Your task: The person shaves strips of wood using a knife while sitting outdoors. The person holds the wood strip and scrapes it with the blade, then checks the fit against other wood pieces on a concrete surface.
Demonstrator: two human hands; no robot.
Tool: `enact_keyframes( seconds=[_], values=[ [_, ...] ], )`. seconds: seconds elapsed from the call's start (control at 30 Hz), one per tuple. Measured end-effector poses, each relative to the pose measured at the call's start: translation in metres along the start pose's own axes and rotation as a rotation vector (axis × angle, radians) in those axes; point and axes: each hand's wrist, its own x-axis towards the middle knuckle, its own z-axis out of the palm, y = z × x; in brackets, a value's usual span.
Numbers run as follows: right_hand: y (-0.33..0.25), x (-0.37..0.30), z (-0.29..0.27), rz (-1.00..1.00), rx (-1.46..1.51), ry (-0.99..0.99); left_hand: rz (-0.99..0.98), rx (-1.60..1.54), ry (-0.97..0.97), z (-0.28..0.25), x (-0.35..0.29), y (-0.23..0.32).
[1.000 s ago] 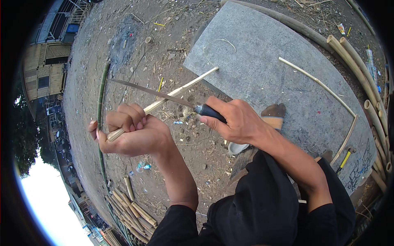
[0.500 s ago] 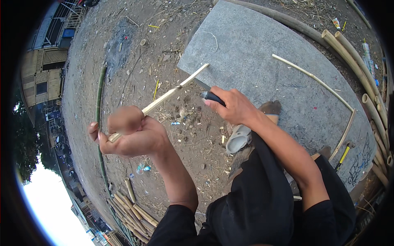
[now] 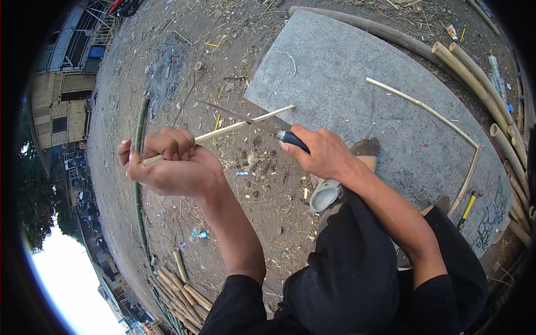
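My left hand is closed around a pale split bamboo strip, which slants up to the right with its far end over the slab's corner. In my right hand is a knife, gripped by its black handle. Its long thin blade points to the upper left and crosses the strip near the middle. Whether the edge bites into the strip I cannot tell. The fingers of both hands are wrapped round what they hold.
A grey slab on the right bears a bent bamboo strip and a yellow-handled hammer. Bamboo poles lie beyond its right edge. Cut bamboo pieces are piled at lower left, near a long green pole. A grey clog is below my knife hand.
The knife blade now extends past the strip to the upper left; before, little of it showed. The strip tilts less steeply, and my left hand has risen slightly.
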Motion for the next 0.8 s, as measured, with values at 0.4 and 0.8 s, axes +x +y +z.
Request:
enact_keyframes(
  seconds=[0.4,0.8],
  values=[
    [0.024,-0.002,0.010,-0.072,-0.026,0.036,0.018,-0.059,-0.061,-0.002,-0.006,0.002],
    [0.082,-0.005,0.012,0.153,-0.167,-0.033,0.006,-0.090,-0.026,-0.021,-0.005,0.000]
  ],
)
